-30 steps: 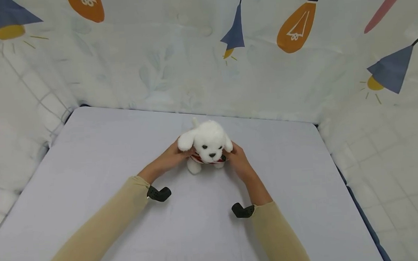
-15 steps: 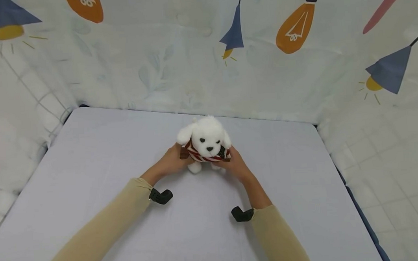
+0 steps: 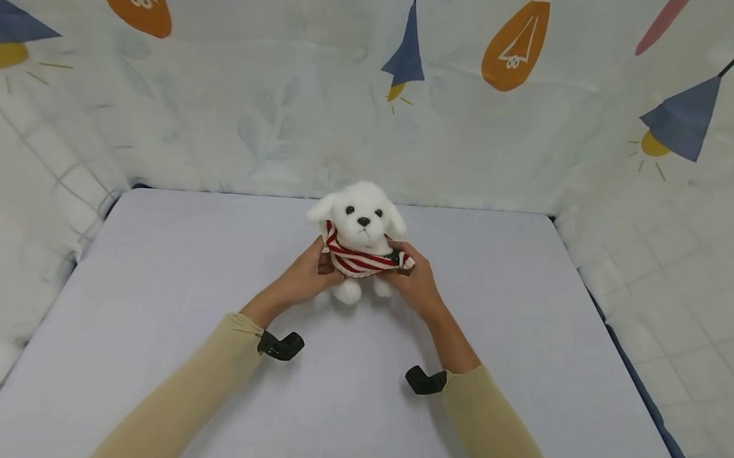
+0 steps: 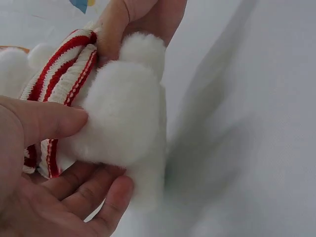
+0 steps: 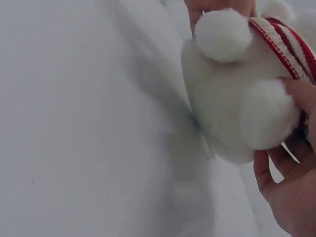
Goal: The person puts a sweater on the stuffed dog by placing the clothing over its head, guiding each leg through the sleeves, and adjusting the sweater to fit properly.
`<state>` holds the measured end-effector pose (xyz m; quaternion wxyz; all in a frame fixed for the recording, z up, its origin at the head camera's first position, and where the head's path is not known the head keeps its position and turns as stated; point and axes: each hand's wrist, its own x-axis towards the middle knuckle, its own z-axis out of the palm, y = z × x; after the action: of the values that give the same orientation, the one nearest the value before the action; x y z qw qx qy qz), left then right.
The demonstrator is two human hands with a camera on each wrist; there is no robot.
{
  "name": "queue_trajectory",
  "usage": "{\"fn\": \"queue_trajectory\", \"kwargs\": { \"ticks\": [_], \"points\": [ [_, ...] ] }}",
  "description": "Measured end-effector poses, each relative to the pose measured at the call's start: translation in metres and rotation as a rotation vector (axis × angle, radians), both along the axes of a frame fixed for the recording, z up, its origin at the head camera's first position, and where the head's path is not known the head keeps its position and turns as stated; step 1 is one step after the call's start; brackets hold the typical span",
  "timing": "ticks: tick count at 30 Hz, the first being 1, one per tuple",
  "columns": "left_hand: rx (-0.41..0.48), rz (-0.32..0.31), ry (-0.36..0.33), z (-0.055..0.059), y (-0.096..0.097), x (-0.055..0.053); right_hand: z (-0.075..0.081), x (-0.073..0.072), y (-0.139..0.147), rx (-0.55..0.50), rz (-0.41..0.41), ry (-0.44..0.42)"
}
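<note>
A white plush dog [image 3: 365, 219] in a red-and-white striped knit garment [image 3: 359, 262] is held upright near the table's far side, its face turned up toward the head camera. My left hand [image 3: 303, 272] grips one flank, the thumb laid along the garment's edge in the left wrist view. Opposite it, my right hand [image 3: 415, 282] holds the other flank, its thumb by a furry paw [image 5: 269, 114] in the right wrist view. Both front paws hang below the garment. Whether the hind end touches the table is hidden.
A white cloth-covered table [image 3: 344, 396] spreads around the hands. Behind it hangs a pale curtain [image 3: 199, 113] printed with lamps and bulbs. Black wrist-worn devices [image 3: 281, 345] sit by both sleeve cuffs.
The plush dog's head has risen and tipped back, so more of its striped garment and front paws shows. Both hands have stayed at its sides with little movement.
</note>
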<state>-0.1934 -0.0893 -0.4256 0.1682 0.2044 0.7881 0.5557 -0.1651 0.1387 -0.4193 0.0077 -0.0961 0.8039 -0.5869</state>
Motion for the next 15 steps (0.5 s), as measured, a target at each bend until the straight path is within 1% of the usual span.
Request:
{"fn": "queue_trajectory", "kwargs": {
  "ticks": [3,5,9,12,15],
  "points": [
    [0.022,-0.016,-0.03,0.013,0.0,0.002,0.01,0.0,0.001,-0.054,-0.016,-0.002],
    [0.04,-0.013,-0.053,0.021,0.0,0.004,0.014,-0.001,0.003,-0.071,-0.032,-0.015],
    [0.065,0.013,-0.089,0.035,0.001,0.007,0.019,-0.004,0.007,-0.087,-0.082,-0.094],
    [0.058,0.036,-0.1,0.039,0.004,0.009,0.021,-0.004,0.009,-0.104,-0.114,-0.165],
    [0.045,0.051,-0.111,0.038,0.006,0.009,0.021,-0.005,0.01,-0.119,-0.132,-0.22]
  ]
}}
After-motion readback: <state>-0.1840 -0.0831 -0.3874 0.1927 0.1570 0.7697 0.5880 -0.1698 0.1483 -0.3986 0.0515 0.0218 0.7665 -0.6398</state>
